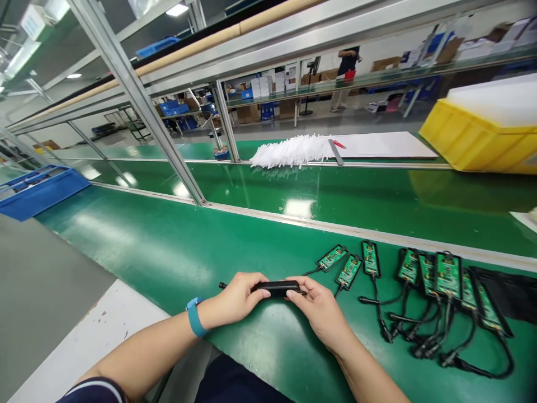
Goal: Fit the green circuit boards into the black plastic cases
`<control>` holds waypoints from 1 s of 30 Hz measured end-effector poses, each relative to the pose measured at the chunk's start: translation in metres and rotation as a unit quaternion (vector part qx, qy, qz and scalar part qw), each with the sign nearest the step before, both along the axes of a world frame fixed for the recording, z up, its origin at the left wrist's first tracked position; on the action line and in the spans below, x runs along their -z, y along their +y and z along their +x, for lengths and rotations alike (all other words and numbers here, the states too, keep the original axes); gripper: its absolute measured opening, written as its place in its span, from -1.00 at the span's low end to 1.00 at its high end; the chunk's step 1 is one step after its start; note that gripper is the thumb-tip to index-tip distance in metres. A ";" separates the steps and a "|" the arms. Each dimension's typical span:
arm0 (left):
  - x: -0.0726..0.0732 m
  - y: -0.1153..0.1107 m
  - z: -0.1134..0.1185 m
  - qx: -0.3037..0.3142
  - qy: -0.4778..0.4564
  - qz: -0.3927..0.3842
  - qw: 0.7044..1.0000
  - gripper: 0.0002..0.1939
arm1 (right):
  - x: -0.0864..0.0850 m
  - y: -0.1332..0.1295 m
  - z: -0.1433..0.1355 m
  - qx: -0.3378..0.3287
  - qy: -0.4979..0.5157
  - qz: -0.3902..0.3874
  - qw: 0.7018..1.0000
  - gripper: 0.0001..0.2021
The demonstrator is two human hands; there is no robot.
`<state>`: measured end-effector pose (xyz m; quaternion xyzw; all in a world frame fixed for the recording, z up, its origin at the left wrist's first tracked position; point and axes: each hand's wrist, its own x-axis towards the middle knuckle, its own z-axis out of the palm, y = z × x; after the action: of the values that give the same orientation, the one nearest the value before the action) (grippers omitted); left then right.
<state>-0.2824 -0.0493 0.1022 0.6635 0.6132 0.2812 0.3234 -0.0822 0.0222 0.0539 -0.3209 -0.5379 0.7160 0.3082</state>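
Note:
A small black plastic case (277, 288) with a cable is held level between both hands above the green work surface. My left hand (241, 296) grips its left end, and a black cable connector (222, 285) sticks out past those fingers. At the other end, my right hand (316, 307) pinches the case between thumb and fingers. To the right lie several green circuit boards in black housings, among them one board (349, 272) close to my right hand and another (448, 274) farther off. Black cables with connectors (428, 347) trail from them toward me.
A metal post (142, 106) rises from the bench divider. Behind it are a green conveyor belt (260, 187), a pile of white strips (291, 151), a knife (335, 152) and a yellow bin (482, 137). A blue tray (46, 193) sits far left; a person (348, 73) stands in the background.

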 end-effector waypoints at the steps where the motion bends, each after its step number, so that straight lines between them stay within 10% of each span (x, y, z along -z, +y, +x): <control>1: 0.000 -0.001 0.001 -0.001 0.013 0.017 1.000 -0.85 | 0.001 0.000 0.000 0.000 -0.011 0.014 1.000 -0.69; 19: 0.019 -0.002 0.016 -0.011 0.121 0.118 0.986 -0.84 | -0.008 -0.004 -0.002 0.084 -0.060 0.107 0.989 -0.72; 30: 0.010 0.005 0.004 0.087 -0.052 -0.156 0.983 -0.71 | -0.012 -0.005 -0.002 0.118 0.019 -0.021 0.993 -0.65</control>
<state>-0.2781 -0.0442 0.0917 0.6400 0.5719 0.1873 0.4778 -0.0844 0.0170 0.0656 -0.3747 -0.4754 0.6917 0.3939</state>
